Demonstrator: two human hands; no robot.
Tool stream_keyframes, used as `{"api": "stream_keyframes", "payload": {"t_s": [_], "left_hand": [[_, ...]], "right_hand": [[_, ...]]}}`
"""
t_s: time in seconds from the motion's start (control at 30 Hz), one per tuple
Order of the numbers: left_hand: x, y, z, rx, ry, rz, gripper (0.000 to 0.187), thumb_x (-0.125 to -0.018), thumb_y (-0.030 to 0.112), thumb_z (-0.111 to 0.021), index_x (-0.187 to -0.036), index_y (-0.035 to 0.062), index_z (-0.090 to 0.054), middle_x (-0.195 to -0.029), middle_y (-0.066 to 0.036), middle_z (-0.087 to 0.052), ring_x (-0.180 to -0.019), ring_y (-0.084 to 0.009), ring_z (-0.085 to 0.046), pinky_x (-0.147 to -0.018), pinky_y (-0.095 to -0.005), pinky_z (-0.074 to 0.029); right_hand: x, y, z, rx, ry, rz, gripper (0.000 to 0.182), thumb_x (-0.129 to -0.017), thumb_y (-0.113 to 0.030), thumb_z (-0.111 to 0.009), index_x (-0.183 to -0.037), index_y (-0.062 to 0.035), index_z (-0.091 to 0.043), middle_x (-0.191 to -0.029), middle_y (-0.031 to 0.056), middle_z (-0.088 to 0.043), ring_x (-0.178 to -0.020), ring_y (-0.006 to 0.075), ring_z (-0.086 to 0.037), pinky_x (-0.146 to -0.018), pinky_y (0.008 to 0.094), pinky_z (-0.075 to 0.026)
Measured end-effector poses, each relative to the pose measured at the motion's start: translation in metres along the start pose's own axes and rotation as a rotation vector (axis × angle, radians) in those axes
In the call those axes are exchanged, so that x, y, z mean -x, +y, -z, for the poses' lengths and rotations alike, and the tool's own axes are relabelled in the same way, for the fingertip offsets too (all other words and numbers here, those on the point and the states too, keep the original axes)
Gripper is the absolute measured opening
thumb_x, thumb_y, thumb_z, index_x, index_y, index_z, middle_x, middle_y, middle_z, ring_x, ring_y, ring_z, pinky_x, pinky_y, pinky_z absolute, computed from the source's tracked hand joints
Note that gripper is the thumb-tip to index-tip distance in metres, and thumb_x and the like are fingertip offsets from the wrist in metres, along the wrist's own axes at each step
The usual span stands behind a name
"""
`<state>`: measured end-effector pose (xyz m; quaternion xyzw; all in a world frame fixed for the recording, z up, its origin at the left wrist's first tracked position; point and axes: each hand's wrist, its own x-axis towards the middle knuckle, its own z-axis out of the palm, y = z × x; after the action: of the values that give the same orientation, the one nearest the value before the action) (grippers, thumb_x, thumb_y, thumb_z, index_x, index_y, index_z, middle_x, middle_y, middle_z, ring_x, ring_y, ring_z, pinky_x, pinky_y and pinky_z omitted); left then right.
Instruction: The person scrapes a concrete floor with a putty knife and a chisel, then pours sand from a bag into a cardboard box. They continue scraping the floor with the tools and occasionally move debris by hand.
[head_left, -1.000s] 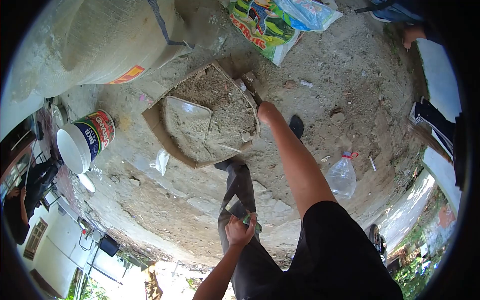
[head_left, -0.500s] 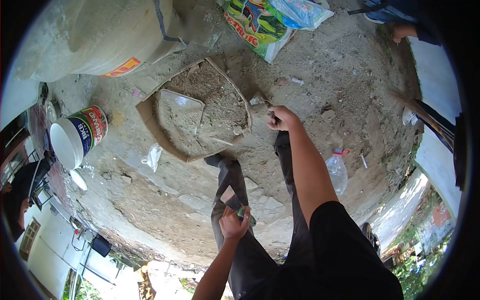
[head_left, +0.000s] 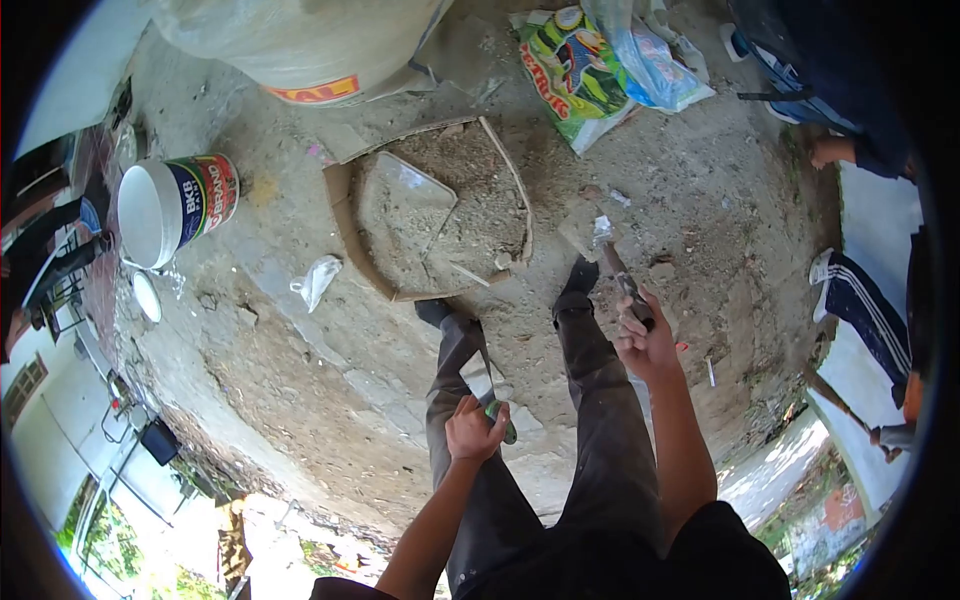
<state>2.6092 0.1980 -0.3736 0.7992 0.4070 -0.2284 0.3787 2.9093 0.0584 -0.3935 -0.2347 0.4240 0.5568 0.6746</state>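
My left hand (head_left: pixel 474 430) is wrapped around the green handle of a putty knife (head_left: pixel 489 373), held over my left thigh with its blade nearly edge-on. Out in front of my right knee, my right hand (head_left: pixel 645 340) grips a trowel-like tool (head_left: pixel 622 272) by its dark handle. The far end of that tool points at the dirt ground beside the cardboard box (head_left: pixel 346 222); its blade shape is hard to make out. Inside the box lie sandy soil (head_left: pixel 480 205) and a dustpan-like flat piece (head_left: pixel 408 187), partly covered with dirt.
A paint bucket (head_left: pixel 190 207) lies tipped at left, near a crumpled white bag (head_left: pixel 318 283). Behind the box stand a large sack (head_left: pixel 310 45) and a printed green bag (head_left: pixel 570 75). Co-workers are at right, one with a hand (head_left: pixel 832 151) low, another in striped trousers (head_left: pixel 865 315).
My right hand has pulled back from the box's right side, toward me and rightward, with its tool. The putty knife has turned edge-on. The whole view has shifted slightly.
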Motion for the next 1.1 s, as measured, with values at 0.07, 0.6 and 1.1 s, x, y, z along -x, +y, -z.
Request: {"api": "stream_keyframes", "payload": {"t_s": [0.07, 0.6, 1.1], "left_hand": [[0.002, -0.001, -0.002, 0.013, 0.018, 0.011, 0.031, -0.085, 0.04, -0.064, -0.079, 0.0101, -0.071, -0.084, -0.009, -0.066, -0.085, -0.0298, -0.064, -0.067, -0.0433, -0.05], [0.016, -0.003, -0.01, 0.112, 0.026, 0.073, 0.033, -0.084, 0.041, -0.061, -0.079, 0.0098, -0.069, -0.086, -0.007, -0.059, -0.085, -0.0262, -0.062, -0.068, -0.0436, -0.051], [0.021, -0.005, -0.01, 0.135, 0.03, 0.092, 0.029, -0.084, 0.04, -0.062, -0.078, 0.0126, -0.072, -0.087, -0.005, -0.061, -0.083, -0.0254, -0.063, -0.065, -0.0419, -0.05]], "right_hand": [[0.015, 0.015, -0.024, -0.142, -0.094, 0.012, 0.038, -0.1, -0.048, -0.041, -0.089, -0.0138, -0.055, -0.049, -0.0014, -0.042, -0.036, 0.0126, -0.043, -0.052, 0.0315, -0.048], [-0.083, 0.148, -0.15, 0.735, -0.372, 0.103, 0.033, -0.103, -0.04, -0.039, -0.1, -0.0082, -0.045, -0.07, 0.0086, -0.063, -0.044, 0.0092, -0.045, -0.041, 0.0234, -0.032], [-0.086, 0.128, -0.104, 1.315, -0.326, 0.509, 0.024, -0.104, -0.029, -0.04, -0.1, -0.0053, -0.044, -0.072, 0.004, -0.061, -0.058, 0.0065, -0.053, -0.051, 0.0222, -0.04]]}}
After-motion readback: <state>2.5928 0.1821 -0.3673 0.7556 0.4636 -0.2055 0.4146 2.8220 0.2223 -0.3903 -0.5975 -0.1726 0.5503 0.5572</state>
